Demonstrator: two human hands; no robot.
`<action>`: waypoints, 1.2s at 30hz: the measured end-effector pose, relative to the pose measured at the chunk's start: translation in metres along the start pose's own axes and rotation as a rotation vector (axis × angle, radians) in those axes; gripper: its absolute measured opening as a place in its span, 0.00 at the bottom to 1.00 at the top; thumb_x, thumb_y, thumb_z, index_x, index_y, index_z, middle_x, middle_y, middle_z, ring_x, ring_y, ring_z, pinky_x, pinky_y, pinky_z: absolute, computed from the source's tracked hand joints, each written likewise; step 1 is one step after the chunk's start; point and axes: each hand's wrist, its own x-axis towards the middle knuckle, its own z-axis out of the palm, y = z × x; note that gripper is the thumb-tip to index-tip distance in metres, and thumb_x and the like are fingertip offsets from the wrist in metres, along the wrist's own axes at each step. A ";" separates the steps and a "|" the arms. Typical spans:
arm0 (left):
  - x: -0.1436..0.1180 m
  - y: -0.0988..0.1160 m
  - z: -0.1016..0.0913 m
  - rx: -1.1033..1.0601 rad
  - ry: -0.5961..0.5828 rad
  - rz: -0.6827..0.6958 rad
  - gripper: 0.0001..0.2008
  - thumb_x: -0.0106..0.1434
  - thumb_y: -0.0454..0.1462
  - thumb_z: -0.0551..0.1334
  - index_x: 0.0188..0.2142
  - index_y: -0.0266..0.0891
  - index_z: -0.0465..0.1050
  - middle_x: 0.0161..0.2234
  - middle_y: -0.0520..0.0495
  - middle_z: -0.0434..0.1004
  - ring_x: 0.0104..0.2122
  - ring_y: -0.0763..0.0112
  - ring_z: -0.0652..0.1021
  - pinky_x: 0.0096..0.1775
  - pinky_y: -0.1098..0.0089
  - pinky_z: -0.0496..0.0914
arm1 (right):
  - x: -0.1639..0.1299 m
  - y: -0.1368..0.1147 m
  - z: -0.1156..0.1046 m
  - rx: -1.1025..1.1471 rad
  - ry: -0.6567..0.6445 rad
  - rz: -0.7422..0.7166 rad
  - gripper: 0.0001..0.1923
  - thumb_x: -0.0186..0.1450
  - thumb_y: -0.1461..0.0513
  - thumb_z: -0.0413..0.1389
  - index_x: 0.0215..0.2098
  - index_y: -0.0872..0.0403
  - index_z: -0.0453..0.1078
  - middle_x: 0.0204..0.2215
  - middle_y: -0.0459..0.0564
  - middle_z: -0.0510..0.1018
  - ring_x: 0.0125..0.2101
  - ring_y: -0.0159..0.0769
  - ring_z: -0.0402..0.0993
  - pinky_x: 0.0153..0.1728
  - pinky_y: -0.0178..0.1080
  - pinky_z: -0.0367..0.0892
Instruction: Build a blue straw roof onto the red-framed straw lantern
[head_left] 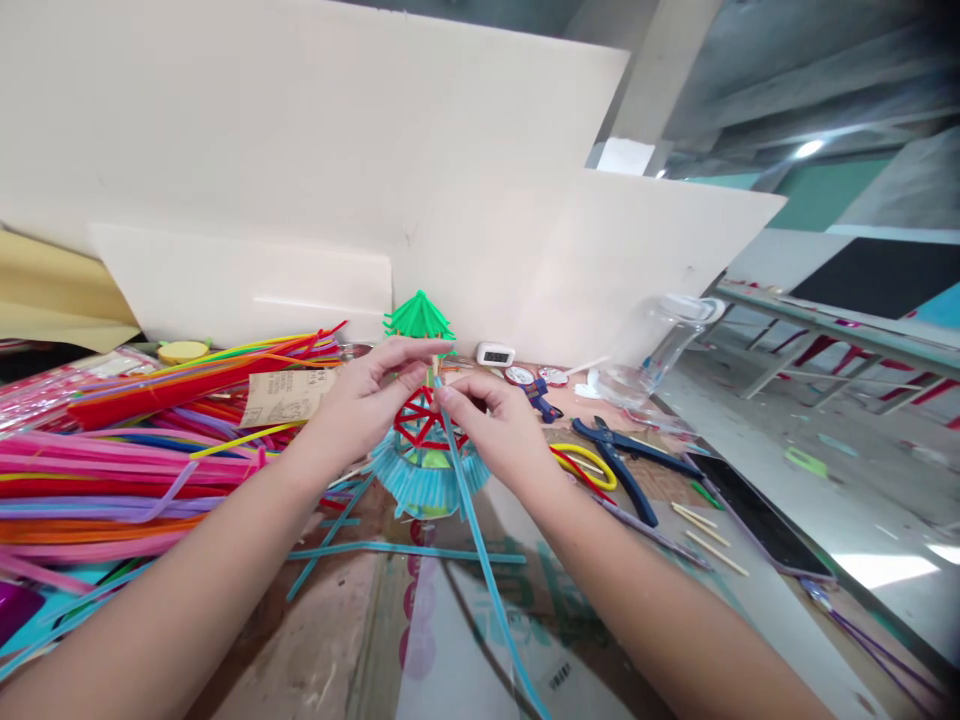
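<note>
In the middle of the table stands a small pagoda model (431, 420) made of pipe cleaners, with a green pointed roof, red lattice sides and a wide light blue lower skirt. My left hand (379, 385) is closed at its upper part, thumb and fingers around the area just below the green roof. A light blue pipe cleaner (480, 540) is pinched by my right hand (491, 415) near its upper end, against the red lattice. The rest of that pipe cleaner hangs down toward me. My fingers partly hide the contact point.
Bundles of coloured pipe cleaners (112, 490) lie at left. Loose blue ones (405, 549) cross the front. On the right are pliers (619, 460), wooden sticks (716, 550), a phone (757, 515) and a clear jug (652, 350). A small digital timer (496, 355) stands behind, before white boards (487, 200).
</note>
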 end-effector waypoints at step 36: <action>0.000 -0.003 -0.001 -0.002 0.015 -0.008 0.14 0.63 0.39 0.61 0.48 0.43 0.77 0.45 0.47 0.79 0.46 0.63 0.75 0.50 0.63 0.67 | 0.001 -0.001 0.003 0.028 0.026 -0.014 0.13 0.63 0.58 0.53 0.26 0.57 0.72 0.26 0.47 0.75 0.30 0.33 0.68 0.33 0.34 0.61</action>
